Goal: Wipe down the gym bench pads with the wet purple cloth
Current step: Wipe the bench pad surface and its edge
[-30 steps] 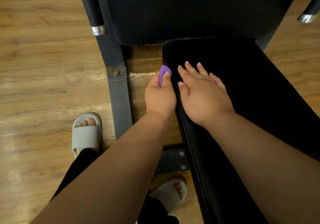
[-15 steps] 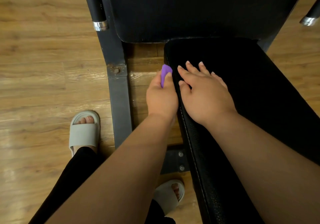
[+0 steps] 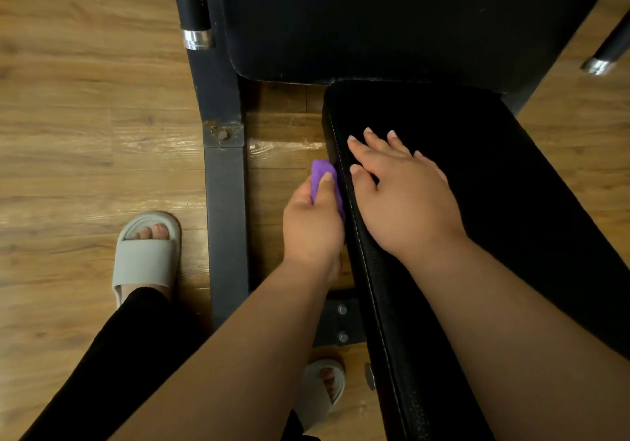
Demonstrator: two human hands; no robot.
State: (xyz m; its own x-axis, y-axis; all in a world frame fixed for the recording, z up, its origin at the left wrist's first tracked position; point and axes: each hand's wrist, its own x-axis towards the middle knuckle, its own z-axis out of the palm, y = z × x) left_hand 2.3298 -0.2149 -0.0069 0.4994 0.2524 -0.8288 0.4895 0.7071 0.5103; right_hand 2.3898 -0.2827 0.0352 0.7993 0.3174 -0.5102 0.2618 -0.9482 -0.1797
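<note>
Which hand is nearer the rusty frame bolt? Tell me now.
Left. The left hand, holding the cloth beside the pad, is closer to the bolt; the right hand rests atop that pad, farther away.

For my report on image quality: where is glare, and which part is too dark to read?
Head view: glare streaks lie on the wooden floor between the frame bar and the seat pad; the pad's top is almost pure black, its texture lost except along the stitched edge; the purple cloth, left hand and right hand are sharp.
</note>
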